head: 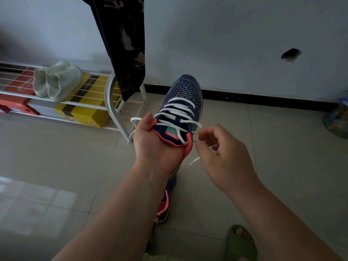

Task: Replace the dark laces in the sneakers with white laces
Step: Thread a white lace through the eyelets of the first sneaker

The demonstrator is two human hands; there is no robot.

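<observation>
Nearly laced: sneaker cradled in left hand, white lace end pinched by right hand beside top eyelet. Could slip back out if pinch loosens; uneven ends possible.

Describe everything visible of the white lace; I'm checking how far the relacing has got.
The white lace, flat and cloth-like, crosses the held sneaker in several rows up to the collar. One end hangs loose past the left hand, which holds the shoe; the right hand pinches the other end by the top eyelet.
</observation>
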